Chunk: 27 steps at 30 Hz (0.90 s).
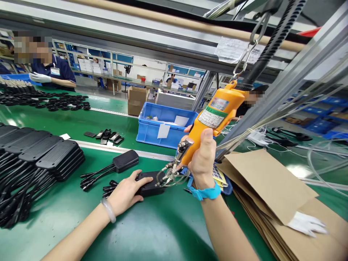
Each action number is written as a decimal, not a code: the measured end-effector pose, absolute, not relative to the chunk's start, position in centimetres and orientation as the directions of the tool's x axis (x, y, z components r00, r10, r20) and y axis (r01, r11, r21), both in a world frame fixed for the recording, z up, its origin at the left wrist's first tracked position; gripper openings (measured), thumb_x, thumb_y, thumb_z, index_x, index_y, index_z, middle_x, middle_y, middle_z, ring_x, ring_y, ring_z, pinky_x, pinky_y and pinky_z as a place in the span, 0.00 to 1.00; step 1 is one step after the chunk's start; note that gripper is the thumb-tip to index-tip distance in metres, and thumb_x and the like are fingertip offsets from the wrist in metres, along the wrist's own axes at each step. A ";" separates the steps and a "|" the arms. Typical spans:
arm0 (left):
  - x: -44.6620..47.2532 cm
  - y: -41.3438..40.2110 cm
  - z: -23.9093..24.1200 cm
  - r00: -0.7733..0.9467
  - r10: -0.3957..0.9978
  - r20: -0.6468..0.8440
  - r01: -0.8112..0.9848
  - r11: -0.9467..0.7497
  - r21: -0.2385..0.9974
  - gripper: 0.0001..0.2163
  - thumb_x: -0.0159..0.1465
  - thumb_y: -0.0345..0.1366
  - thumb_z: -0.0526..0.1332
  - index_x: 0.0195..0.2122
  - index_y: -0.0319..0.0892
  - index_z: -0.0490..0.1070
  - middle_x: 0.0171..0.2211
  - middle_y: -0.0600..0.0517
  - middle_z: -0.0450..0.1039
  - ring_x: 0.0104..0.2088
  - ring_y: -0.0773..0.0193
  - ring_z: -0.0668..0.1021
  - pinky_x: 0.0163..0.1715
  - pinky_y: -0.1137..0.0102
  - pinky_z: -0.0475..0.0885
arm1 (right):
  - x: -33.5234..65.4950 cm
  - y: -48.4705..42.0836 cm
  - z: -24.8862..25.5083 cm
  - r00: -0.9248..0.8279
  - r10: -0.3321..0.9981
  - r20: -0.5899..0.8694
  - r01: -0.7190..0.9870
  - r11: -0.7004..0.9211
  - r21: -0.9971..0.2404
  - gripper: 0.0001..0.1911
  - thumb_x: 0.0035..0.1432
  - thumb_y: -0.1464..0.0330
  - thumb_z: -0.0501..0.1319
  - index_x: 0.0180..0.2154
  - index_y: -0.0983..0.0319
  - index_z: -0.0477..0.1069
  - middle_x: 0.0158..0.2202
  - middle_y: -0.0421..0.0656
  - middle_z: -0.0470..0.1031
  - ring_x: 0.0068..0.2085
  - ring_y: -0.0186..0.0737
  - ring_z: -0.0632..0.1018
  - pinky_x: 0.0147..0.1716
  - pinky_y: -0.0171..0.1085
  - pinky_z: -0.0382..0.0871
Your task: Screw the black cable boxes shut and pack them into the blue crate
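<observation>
Right hand (202,159), blue band at the wrist, is closed fully round the orange electric screwdriver (214,116), which hangs from a hook. Its tip slants down to the black adapter casing (150,186) on the green bench (163,224), near centre. Left hand (125,194) lies flat and unclenched on the casing's left end, pinning it. The step would likely go best with the driver stood more upright over the screw hole and the casing pressed flat.

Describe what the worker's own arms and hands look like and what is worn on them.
Both forearms are bare, with no sleeves in view and no gloves. The left hand has a pale, translucent bangle round its wrist. The right hand has a bright blue wristband, a plain strap. No rings or markings show.
</observation>
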<state>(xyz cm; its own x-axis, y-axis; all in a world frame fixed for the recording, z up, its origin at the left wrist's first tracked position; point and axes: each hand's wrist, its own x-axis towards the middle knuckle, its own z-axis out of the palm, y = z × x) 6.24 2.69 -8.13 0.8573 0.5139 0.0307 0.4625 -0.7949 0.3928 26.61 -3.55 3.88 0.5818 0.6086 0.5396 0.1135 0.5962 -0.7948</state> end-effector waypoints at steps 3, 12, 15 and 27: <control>6.4 2.6 -7.9 0.848 0.530 0.016 0.491 -0.796 0.355 0.33 0.60 0.27 0.68 0.64 0.56 0.61 0.62 0.42 0.60 0.46 0.46 0.80 0.47 0.53 0.76 | 26.3 -4.0 3.3 0.578 0.620 0.531 0.080 0.604 -0.793 0.25 0.57 0.43 0.59 0.36 0.58 0.73 0.20 0.37 0.65 0.15 0.33 0.65 0.09 0.34 0.57; 7.8 3.0 -8.4 0.879 0.474 0.059 0.425 -0.833 0.355 0.32 0.60 0.31 0.70 0.64 0.56 0.62 0.61 0.40 0.62 0.52 0.46 0.77 0.52 0.56 0.73 | 26.2 -4.2 9.1 0.593 0.435 0.678 0.213 0.727 -0.653 0.24 0.63 0.47 0.54 0.39 0.60 0.75 0.24 0.39 0.69 0.21 0.32 0.70 0.19 0.33 0.68; 8.4 3.0 -8.7 0.890 0.448 0.086 0.404 -0.862 0.306 0.33 0.61 0.35 0.70 0.65 0.59 0.60 0.63 0.40 0.62 0.53 0.46 0.77 0.52 0.56 0.74 | 26.0 -2.7 11.5 0.565 0.350 0.747 0.268 0.779 -0.567 0.23 0.65 0.47 0.51 0.39 0.58 0.73 0.35 0.41 0.75 0.25 0.31 0.73 0.23 0.34 0.69; 8.5 2.8 -8.5 0.889 0.448 0.092 0.430 -0.887 0.168 0.23 0.71 0.49 0.53 0.67 0.65 0.55 0.48 0.43 0.73 0.45 0.47 0.80 0.42 0.54 0.77 | 23.5 2.1 6.3 0.532 0.639 0.555 0.053 0.629 -0.776 0.27 0.55 0.40 0.57 0.36 0.57 0.71 0.18 0.35 0.66 0.18 0.34 0.71 0.17 0.35 0.65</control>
